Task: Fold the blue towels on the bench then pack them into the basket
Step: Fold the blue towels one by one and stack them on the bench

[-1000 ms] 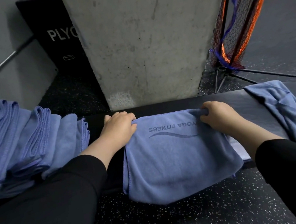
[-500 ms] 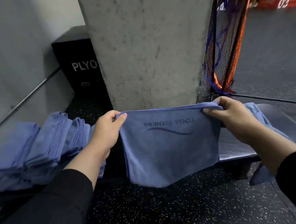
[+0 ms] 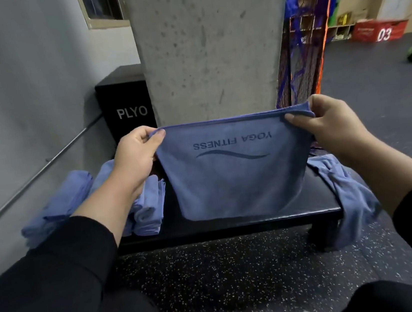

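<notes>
A blue towel [image 3: 236,178] printed "YOGA FITNESS" hangs doubled over in the air above the black bench [image 3: 230,227]. My left hand [image 3: 138,154] pinches its upper left corner and my right hand [image 3: 326,124] pinches its upper right corner, holding the top edge taut. A stack of folded blue towels [image 3: 146,210] lies on the bench's left end, partly hidden by my left arm. One unfolded blue towel [image 3: 349,197] drapes over the bench's right end toward the floor. No basket is in view.
A concrete pillar [image 3: 211,45] stands right behind the bench. A black box marked "PLYO" [image 3: 127,106] sits to its left by the grey wall. A blue and orange net [image 3: 302,38] leans at the pillar's right. Speckled rubber floor [image 3: 229,283] lies in front.
Both hands have lifted the towel off the bench by its far edge, so it now hangs in the air. The camera has tilted up.
</notes>
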Demonstrator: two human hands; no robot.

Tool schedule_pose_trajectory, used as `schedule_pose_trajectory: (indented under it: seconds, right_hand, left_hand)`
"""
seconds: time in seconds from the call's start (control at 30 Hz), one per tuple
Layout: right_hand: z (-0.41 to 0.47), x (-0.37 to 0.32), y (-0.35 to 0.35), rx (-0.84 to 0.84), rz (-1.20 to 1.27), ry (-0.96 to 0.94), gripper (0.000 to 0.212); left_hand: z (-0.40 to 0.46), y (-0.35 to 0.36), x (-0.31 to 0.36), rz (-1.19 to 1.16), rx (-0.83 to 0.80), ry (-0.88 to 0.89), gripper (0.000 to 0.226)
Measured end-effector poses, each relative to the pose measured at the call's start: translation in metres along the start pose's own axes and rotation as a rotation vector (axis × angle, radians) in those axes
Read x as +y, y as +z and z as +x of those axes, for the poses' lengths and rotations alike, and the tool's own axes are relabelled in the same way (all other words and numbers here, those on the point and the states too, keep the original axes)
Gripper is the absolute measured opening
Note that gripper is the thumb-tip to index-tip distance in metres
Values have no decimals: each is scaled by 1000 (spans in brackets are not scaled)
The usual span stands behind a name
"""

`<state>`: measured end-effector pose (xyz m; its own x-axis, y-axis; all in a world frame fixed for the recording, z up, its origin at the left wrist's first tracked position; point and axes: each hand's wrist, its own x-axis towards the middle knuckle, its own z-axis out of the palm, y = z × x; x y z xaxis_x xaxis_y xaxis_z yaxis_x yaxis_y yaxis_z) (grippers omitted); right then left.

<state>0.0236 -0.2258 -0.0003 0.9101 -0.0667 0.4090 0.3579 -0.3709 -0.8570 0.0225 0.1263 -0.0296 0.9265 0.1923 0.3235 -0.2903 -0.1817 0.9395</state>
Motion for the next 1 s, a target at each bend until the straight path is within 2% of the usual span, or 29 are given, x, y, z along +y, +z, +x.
schedule_pose_trajectory:
  seconds: [0.13,0.3,0.53,0.7,0.83,0.93,1.0]
  right_hand:
    - [-3,-7,-10,-103,156,108,17]
    - [-13,-9,-17,-233,304,212,20]
    - [-28,33,-7,-228,297,316,18]
    - [-2,69,13,-144,256,387,13]
    - [67,107,43,-11,135,373,10]
    - [116,143,72,-75,-228,348,25]
    - [124,171,90,-150,-402,390,45]
  left_hand:
    - [-3,-5,9,39,11,-11,20]
    - [-9,-6,3,-19,-75,-85,16]
    - [-18,-1,-39,38,-306,-307,15]
    - [10,15,-63,116,-278,-330,12]
    - [82,39,-90,244,-143,-256,4]
    - [128,61,-116,699,-40,-156,38]
    - [122,84,-133,766,-56,-45,40]
